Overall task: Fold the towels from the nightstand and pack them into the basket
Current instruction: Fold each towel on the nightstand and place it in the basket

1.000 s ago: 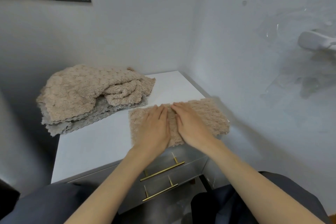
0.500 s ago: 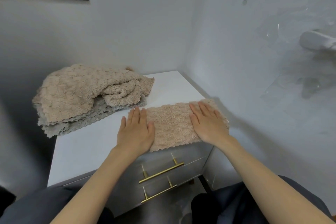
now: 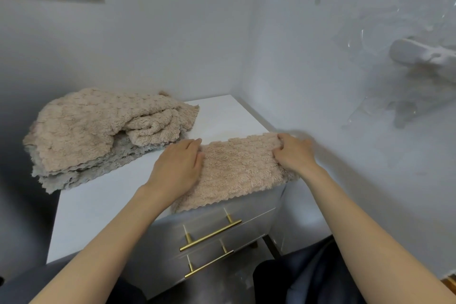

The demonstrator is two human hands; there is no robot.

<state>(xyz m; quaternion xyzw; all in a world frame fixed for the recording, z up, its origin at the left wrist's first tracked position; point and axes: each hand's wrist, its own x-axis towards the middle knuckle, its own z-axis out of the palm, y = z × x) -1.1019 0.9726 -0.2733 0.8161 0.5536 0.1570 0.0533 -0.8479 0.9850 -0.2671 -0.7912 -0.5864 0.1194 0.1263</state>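
Sliding outward from the middle of the towel, where they pressed side by side a second ago, my two hands have reached its opposite ends. Half a second ago both palms lay flat on the cloth; now only one does. I read this as the smoothing stroke being over and the next fold about to start.

Left hand: it rests at the towel's left end. Its fingers lie nearly straight and close together, and the thumb touches the cloth edge. It holds nothing that I can see.

Right hand: it has moved to the far right corner, and its fingertips curl over the towel's far edge and pinch it. How much cloth is in the pinch I cannot tell.

Towel: it lies flat between the hands as a folded strip on the nightstand. Its near scalloped edge hangs just over the front, below my wrists.

Pile: rumpled towels, beige over grey, sit beyond and left of the left hand, apart from it and untouched.

Basket: not in view.

Progress, as I judge it: this towel is part-folded, the pile is not yet begun, and nothing is seen packed.
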